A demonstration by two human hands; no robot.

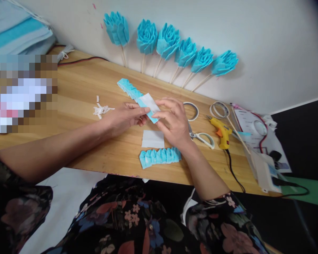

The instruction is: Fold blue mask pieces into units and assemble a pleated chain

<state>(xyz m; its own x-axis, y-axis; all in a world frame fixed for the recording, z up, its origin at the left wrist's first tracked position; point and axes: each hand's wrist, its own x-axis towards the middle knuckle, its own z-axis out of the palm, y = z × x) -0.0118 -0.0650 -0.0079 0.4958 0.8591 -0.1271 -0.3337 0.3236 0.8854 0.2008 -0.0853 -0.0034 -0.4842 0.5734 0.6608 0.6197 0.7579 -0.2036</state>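
Note:
My left hand (129, 116) pinches the near end of a pleated light-blue strip (129, 89), thumb on top. At that end lies a flat white piece (148, 101) with a blue edge; whether it is joined to the strip I cannot tell. My right hand (173, 121) has its fingers and thumb closed on the right side of this piece. Under the hands, a white square sheet (153, 139) lies on the table. Nearer the front edge rests a second pleated blue strip (159, 156), its right end close to my right wrist.
Several blue flowers on sticks (168, 41) lean against the wall. To the right are tape rolls (219, 109), scissors (205, 139), a yellow glue gun (222, 132) with its cord and a power strip (267, 173). White paper scraps (102, 110) lie left. Folded cloth (21, 30) is stacked back left.

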